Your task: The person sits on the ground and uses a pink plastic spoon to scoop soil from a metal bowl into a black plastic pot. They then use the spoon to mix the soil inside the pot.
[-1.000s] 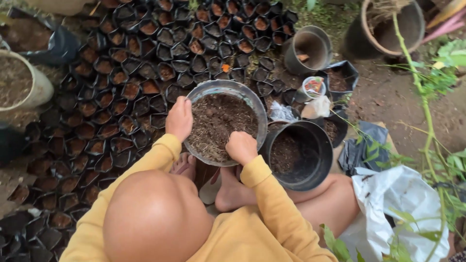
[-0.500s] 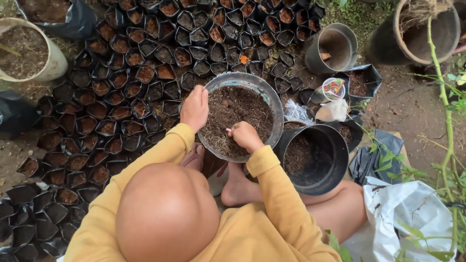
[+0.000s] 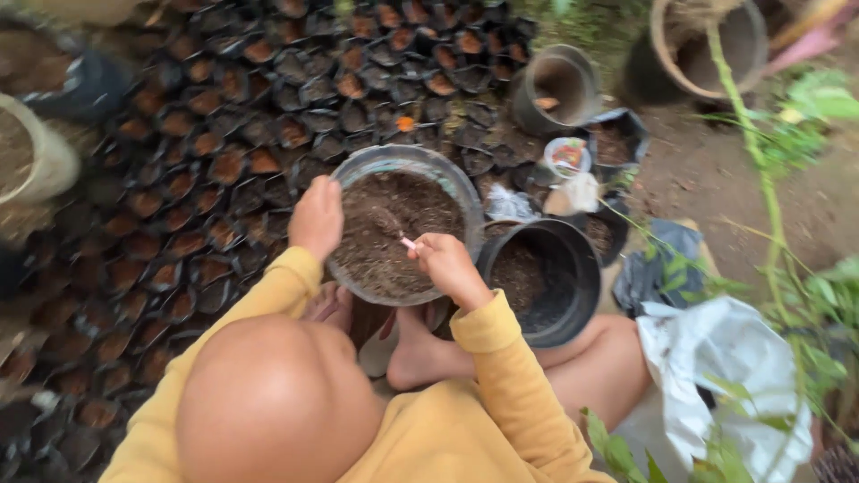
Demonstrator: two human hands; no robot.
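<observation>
From the head cam looking straight down, you're sitting on the ground in a yellow long-sleeved top with a round basin of soil (image 3: 407, 165) propped in front of your bare feet. Your left hand (image 3: 317, 217) is gripping the basin's left rim, fingers curled together over the edge and holding it steady. Your right hand (image 3: 443, 261) is hovering over the near right part of the soil, fingers pinched shut on a small pinkish stick-like thing (image 3: 407, 242) that's poking out toward the dirt; the frame's a bit blurry, so I can't tell what it actually is. The soil in the basin is looking dark and crumbly, with paler fibrous bits toward the near side. Just right of the basin, touching or nearly touching its rim, a black bucket (image 3: 573, 304) is sitting with some soil in the bottom. Spreading out to the left and beyond the basin is a big patch of small black seedling bags (image 3: 224, 134), packed side by side and filled with brownish soil. Farther back on the right, a grey pot (image 3: 537, 112) is standing, and a white plastic sack (image 3: 725, 358) is lying by your right knee, with green leafy stems hanging over it.
</observation>
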